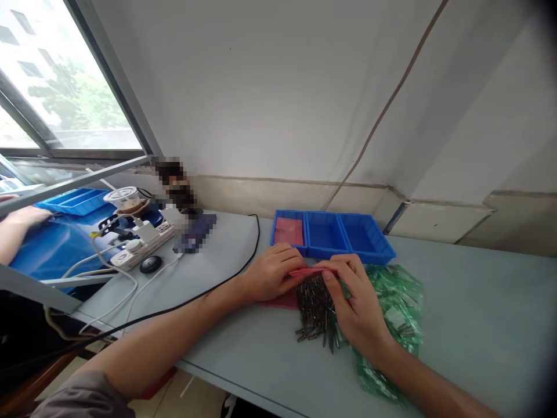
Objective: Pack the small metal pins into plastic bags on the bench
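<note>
My left hand (270, 271) rests on the grey table (478, 325) with its fingers curled, pinching the edge of a pink plastic bag (285, 299). My right hand (354, 302) pinches the same bag's upper edge with thumb and forefinger. Below and between both hands lies a heap of small dark metal pins (315, 313). Under my right wrist lies a pile of green plastic packets (398, 313).
A blue three-compartment tray (348, 252) stands behind my hands, with a pink bag in its left cell. A black cable (217, 287) crosses the table. At the left lie a white power strip (141, 244), a cup and blue trays. Another person's hand (20, 220) rests far left.
</note>
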A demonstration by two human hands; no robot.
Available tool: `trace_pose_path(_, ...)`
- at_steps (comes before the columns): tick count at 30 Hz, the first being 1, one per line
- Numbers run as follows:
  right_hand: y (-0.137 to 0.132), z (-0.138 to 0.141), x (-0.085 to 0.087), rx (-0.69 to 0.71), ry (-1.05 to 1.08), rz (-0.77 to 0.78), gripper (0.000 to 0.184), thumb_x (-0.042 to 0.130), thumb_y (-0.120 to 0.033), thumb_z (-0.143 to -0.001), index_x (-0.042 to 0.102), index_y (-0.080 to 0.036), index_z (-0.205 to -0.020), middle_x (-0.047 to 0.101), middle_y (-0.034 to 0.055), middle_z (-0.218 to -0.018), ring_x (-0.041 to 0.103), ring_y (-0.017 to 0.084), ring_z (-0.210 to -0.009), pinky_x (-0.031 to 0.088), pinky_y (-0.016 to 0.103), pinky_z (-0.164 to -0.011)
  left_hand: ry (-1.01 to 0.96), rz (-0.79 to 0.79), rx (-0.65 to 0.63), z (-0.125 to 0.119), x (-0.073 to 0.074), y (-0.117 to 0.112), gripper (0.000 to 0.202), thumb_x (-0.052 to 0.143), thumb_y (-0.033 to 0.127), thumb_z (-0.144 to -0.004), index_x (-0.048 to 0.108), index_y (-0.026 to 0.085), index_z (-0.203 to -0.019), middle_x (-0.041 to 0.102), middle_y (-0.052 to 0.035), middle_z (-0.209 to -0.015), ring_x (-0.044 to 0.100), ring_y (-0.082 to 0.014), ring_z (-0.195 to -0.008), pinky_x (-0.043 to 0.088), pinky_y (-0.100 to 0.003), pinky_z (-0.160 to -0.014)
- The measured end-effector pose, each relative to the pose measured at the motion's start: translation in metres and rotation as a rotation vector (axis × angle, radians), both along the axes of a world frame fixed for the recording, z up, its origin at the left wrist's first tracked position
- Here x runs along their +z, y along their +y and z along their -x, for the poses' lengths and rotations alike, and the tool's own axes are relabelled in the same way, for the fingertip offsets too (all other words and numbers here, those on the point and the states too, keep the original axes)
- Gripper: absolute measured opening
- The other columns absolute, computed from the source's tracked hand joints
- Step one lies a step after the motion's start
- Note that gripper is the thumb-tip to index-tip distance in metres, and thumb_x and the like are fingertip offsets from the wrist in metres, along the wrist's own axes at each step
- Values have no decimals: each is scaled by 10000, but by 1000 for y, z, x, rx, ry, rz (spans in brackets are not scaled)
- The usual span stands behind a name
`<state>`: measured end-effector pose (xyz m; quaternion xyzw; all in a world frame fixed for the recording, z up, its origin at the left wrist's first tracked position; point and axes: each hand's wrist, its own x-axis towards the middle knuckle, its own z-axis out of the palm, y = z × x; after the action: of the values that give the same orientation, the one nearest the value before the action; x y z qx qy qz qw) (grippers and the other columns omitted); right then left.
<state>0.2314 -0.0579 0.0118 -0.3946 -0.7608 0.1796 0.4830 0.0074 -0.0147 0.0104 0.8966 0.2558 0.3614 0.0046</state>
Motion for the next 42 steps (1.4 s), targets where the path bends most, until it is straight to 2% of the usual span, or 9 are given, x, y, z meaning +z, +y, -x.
trace_pose_path(4, 3, 0, -3, -8, 2, 15, 168, 511, -295, -1107, 656, -275, -1190, 591, 95, -1206, 593, 268, -1185, 492, 447, -1036, 4, 10, 18, 0, 0, 1, 281, 518, 327, -1110, 701, 161, -974, 718, -89, -934, 646, -199, -886, 548, -351, -854)
trace_pose_path(9, 5, 2, -5, 62, 10, 70, 143, 518, -289, -1105, 646, -272, -1167, 644, 72, -1166, 628, 254, -1114, 511, 413, -984, 4, -13, 7, -2, 2, 0, 263, 551, 311, -1101, 695, 153, -947, 717, -85, -916, 641, -192, -877, 536, -336, -852)
trace_pose_path(18, 5, 2, -4, 69, 33, 66, 184, 480, -269, -1121, 660, -255, -1089, 654, 68, -1109, 630, 240, -1043, 497, 381, -930, 20, -38, 32, -2, 3, -1, 293, 551, 350, -1103, 711, 157, -951, 731, -84, -936, 646, -190, -875, 541, -339, -855)
trace_pose_path(36, 7, 1, -6, 49, 31, 67, 188, 468, -272, -1121, 654, -254, -1098, 654, 70, -1103, 610, 252, -1076, 486, 396, -956, 4, -32, 16, -2, 2, -1, 251, 560, 317, -1096, 735, 149, -1031, 728, -93, -941, 641, -191, -873, 535, -349, -832)
trace_pose_path(42, 9, 0, -7, 49, 44, 78, 189, 470, -285, -1122, 656, -261, -1104, 656, 58, -1076, 615, 244, -1053, 484, 379, -941, 2, 28, 33, -1, 1, -2, 246, 563, 329, -1093, 730, 151, -1067, 717, -87, -955, 642, -198, -902, 530, -354, -875)
